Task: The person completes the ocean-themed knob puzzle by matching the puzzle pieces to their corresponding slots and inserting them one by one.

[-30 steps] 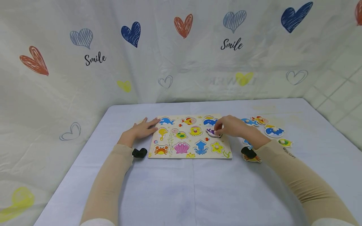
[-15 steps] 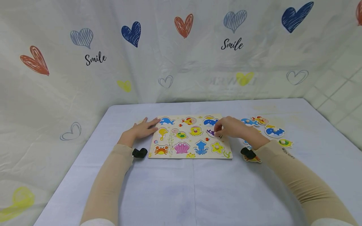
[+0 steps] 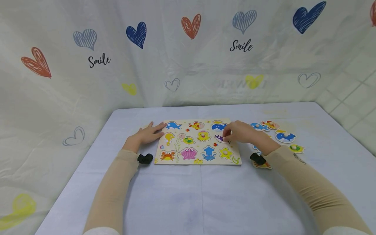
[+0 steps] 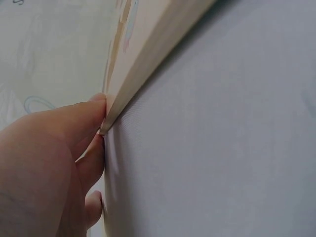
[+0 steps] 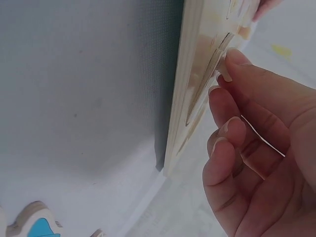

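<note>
A wooden peg puzzle board [image 3: 215, 162] with printed sea animals lies on the table. My left hand [image 3: 148, 133] rests at its left edge with fingers spread, fingertips touching the board's upper left corner. At the board's right side, my right hand [image 3: 239, 131] pinches the small knob [image 5: 224, 74] of a purple sea-animal puzzle piece [image 3: 218, 138] between thumb and index finger. That piece lies at its recess, partly covered by the fingers; whether it sits fully flush I cannot tell. A yellow octopus piece [image 3: 203, 136] and a yellow starfish piece [image 3: 225, 153] show knobs in the board.
Right of the board lie several loose pieces, among them a blue whale piece [image 3: 285, 137], a green turtle piece [image 3: 296, 148], a red-and-yellow fish piece [image 3: 270, 125] and a crab piece [image 3: 262, 165] partly under the right wrist. A heart-printed curtain [image 3: 188, 65] hangs behind the table.
The purple piece, whose pale rim showed raised a second ago, now lies lower in the board under my right fingers. My left hand has stayed in place.
</note>
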Available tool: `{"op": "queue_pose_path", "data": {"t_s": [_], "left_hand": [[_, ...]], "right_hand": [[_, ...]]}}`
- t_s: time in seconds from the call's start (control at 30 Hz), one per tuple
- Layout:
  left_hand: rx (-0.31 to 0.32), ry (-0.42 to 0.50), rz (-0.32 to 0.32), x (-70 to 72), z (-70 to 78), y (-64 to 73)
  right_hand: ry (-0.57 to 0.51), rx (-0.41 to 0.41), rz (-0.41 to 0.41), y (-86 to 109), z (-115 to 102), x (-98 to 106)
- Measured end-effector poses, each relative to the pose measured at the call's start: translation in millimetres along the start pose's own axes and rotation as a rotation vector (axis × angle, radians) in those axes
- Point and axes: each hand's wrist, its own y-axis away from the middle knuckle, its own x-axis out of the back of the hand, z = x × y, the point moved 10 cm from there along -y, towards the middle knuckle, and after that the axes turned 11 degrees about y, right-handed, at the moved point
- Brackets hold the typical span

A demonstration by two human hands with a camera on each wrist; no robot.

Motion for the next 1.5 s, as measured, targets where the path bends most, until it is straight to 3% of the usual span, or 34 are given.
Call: {"op": "queue_pose_path", "data": {"t_s": [0.83, 1.07, 1.5], "left_hand": [[-0.006, -0.002, -0.006, 1.3, 2.4, 0.8], [-0.002, -0.005, -0.006, 0.5, 0.5, 0.2], [-0.011, -0.014, -0.007, 0.1, -0.2, -3.1]], "right_hand": [[-0.006, 0.002, 0.016, 1.4, 4.4, -0.2], [-0.039, 0.038, 0.108, 11.7, 8.7, 15.6], [-0.116, -0.005, 0.222, 36.1, 44.0, 41.6]]}}
